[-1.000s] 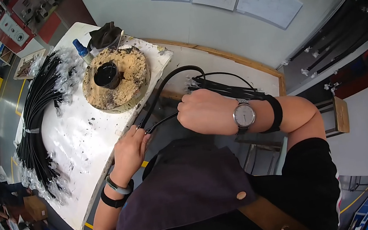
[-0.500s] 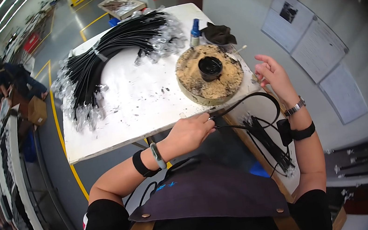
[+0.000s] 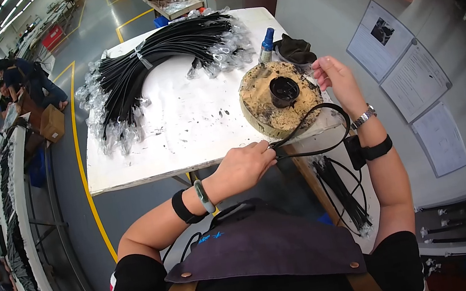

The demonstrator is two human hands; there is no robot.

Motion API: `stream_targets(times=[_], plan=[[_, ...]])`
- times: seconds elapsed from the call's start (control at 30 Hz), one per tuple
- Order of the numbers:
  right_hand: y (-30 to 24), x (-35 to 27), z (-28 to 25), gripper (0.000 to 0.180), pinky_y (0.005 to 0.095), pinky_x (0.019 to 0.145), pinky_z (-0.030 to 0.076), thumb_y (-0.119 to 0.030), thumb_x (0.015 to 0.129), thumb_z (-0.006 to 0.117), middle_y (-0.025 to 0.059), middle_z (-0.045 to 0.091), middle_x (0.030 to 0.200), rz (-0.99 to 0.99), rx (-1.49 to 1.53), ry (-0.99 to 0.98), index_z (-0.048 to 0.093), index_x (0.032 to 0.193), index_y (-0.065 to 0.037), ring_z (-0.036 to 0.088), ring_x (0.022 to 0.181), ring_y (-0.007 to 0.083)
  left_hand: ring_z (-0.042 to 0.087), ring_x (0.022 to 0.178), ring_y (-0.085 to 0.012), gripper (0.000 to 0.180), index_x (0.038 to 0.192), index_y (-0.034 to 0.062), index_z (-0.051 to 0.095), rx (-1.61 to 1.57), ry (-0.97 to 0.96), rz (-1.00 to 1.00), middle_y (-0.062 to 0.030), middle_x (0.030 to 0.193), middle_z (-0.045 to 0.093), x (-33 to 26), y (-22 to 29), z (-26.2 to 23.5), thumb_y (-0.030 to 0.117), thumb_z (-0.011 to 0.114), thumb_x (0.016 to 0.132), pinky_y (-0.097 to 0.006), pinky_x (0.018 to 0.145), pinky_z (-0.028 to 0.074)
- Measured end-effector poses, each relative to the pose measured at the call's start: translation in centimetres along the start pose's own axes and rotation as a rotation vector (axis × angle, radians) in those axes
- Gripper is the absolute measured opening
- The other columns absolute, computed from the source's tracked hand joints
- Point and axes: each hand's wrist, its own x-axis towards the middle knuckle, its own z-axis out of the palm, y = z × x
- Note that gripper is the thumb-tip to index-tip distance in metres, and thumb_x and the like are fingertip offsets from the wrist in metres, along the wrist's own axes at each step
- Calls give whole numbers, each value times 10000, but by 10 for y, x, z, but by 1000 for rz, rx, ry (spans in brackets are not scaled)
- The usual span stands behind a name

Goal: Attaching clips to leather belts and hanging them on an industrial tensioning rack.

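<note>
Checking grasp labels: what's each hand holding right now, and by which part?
The left hand pinches a looped black cable near one end, at the table edge. The right hand is up by the round disc; whether it grips the cable's other end cannot be told.

The right hand (image 3: 335, 74) is lifting off the black cable loop (image 3: 319, 130) toward the table's far right edge, while the left hand (image 3: 243, 166) is pinching that loop alone.

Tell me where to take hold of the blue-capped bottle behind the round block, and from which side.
Grip the bottle around its body below the blue cap, coming from the left over open table. It stands upright; the round block crowds its near side and a dark cloth its right.
</note>
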Motion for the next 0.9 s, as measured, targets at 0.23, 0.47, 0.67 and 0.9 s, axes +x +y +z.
stream_targets(times=[0.23, 0.47, 0.67, 0.9], plan=[[-13, -14, -25, 269, 207, 536, 435, -266, 947, 440, 35, 529, 742, 1, 219, 231, 538, 905, -19, 488, 621, 77, 553, 706, -237, 160, 795, 62, 495, -6, 30, 17, -78, 762, 473, 10, 2, -6, 205, 548, 842, -351, 544, 461], [-43, -62, -24, 244, 196, 497, 407, -251, 954, 421, 22, 518, 723, 76, 347, 149, 518, 897, -34, 476, 601, 70, 539, 665, -250, 173, 789, 63, 474, -39, 100, 48, -78, 757, 458, 23, 9, -11, 207, 554, 844, -360, 520, 442], [-47, -88, -19, 250, 190, 471, 420, -254, 958, 411, 20, 524, 718, 86, 304, 154, 515, 884, -39, 476, 588, 61, 530, 645, -246, 181, 784, 68, 474, -40, 130, 88, -76, 750, 450, 28, 15, -10, 216, 555, 849, -352, 505, 432], [-45, -98, -19, 264, 187, 474, 425, -261, 959, 409, 26, 539, 712, 68, 271, 179, 527, 880, -38, 485, 595, 58, 528, 647, -237, 179, 776, 71, 476, -55, 127, 103, -72, 745, 445, 29, 19, -8, 215, 552, 851, -343, 502, 431]])
